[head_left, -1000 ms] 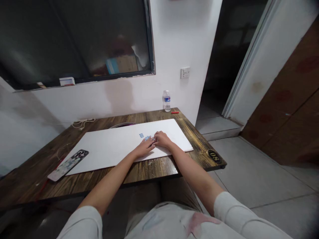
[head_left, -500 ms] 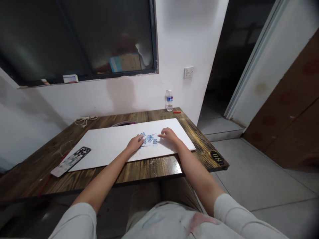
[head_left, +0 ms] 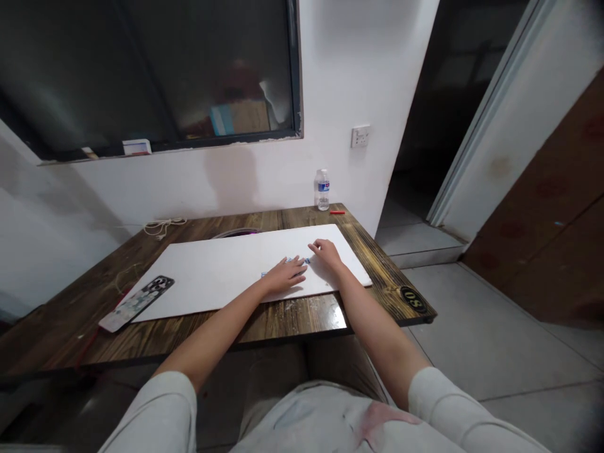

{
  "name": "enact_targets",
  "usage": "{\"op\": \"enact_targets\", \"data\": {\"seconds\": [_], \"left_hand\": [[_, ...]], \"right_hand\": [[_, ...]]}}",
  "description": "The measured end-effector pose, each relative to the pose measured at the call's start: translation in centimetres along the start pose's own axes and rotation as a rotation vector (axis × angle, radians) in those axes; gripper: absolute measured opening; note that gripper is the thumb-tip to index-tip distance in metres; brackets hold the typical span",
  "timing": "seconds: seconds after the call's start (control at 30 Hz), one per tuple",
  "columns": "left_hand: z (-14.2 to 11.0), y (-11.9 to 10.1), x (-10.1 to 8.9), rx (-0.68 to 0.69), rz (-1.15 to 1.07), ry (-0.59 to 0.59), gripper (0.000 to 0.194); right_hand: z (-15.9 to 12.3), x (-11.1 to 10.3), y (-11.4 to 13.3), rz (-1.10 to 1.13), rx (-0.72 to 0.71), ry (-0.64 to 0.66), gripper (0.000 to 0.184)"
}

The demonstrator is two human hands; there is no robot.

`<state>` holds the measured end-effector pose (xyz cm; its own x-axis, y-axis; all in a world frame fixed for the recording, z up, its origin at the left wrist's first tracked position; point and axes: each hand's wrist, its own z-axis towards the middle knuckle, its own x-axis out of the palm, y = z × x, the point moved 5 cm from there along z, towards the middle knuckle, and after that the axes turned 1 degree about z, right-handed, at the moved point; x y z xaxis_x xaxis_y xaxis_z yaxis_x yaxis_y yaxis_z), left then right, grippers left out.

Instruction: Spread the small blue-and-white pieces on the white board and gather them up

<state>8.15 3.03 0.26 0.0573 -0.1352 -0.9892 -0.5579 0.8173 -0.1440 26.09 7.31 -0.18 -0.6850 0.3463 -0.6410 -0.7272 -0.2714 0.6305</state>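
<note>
Palm down and fingers spread, my left hand (head_left: pixel 284 275) lies over a cluster of small blue-and-white pieces on the white board (head_left: pixel 212 270). Most pieces are hidden beneath it. One blue piece (head_left: pixel 263 274) shows at its left side, and another small blue piece (head_left: pixel 307 260) lies between the two hands. Just right of that piece, my right hand (head_left: pixel 326 253) is held over the board with its fingers curled and the thumb and forefinger close together. Whatever may be between those fingertips is too small to see.
A phone in a patterned case (head_left: pixel 138 304) rests across the board's left end. On the wooden table (head_left: pixel 302 318) stand a water bottle (head_left: pixel 323 190) and, beside it, a red pen-like object (head_left: pixel 337 212). A white cable (head_left: pixel 163 225) lies at the back left.
My left hand has slid to the right and flattened over the blue pieces, covering most of them. My right hand has drawn slightly right and up, away from the cluster.
</note>
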Motion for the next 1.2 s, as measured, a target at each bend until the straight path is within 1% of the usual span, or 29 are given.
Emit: {"op": "enact_targets", "data": {"seconds": [0.07,0.13,0.2,0.27,0.33,0.37,0.47,0.53,0.67,0.77,0.87,0.93,1.03,1.1,1.2], "left_hand": [[-2.0,-0.5,-0.6,-0.024,0.091,-0.079,0.053],[-4.3,-0.8,-0.7,-0.044,0.122,-0.096,0.051],[-6.5,-0.5,-0.4,-0.087,0.138,-0.087,0.051],[-8.3,0.0,0.0,-0.137,0.143,-0.082,0.055],[-9.3,0.7,0.3,-0.205,0.142,-0.063,0.058],[-9.5,1.2,0.4,-0.238,0.137,-0.050,0.059],[-8.7,2.3,0.4,-0.325,0.109,-0.009,0.063],[-7.1,2.9,0.3,-0.370,0.075,0.016,0.062],[-3.2,3.5,0.0,-0.417,-0.042,0.005,0.059],[-1.0,3.3,-0.2,-0.431,-0.103,-0.053,0.059],[-0.1,1.8,-0.4,-0.347,-0.080,-0.121,0.062],[-0.3,0.6,-0.3,-0.251,-0.031,-0.105,0.062],[-1.8,-0.5,0.1,-0.156,0.025,-0.036,0.059],[-3.4,-0.5,0.2,-0.129,0.038,-0.021,0.058],[-6.0,0.2,-0.1,-0.135,0.053,-0.021,0.056]], "right_hand": [[0.1,-0.3,0.1,-0.006,0.003,-0.023,0.026],[0.1,-0.3,0.5,0.002,-0.024,0.003,0.024],[-0.2,0.1,1.1,0.027,-0.087,0.096,0.018],[-0.6,0.5,1.9,0.046,-0.165,0.227,0.011],[-1.1,0.8,2.5,0.037,-0.221,0.331,0.007],[-1.4,0.9,2.8,0.023,-0.236,0.362,0.008],[-1.8,0.8,3.2,-0.025,-0.223,0.399,0.015],[-1.9,0.9,3.4,-0.043,-0.206,0.415,0.018],[-2.1,1.4,3.6,-0.048,-0.200,0.462,0.021],[-2.1,1.8,3.6,-0.041,-0.234,0.474,0.017],[-1.6,1.7,3.2,0.003,-0.239,0.378,0.014],[-1.1,1.5,2.5,0.023,-0.193,0.295,0.017],[-0.7,1.2,1.6,0.026,-0.118,0.222,0.017],[-0.6,1.2,1.4,0.026,-0.107,0.202,0.017],[-0.5,1.1,1.5,0.010,-0.116,0.186,0.018]]}}
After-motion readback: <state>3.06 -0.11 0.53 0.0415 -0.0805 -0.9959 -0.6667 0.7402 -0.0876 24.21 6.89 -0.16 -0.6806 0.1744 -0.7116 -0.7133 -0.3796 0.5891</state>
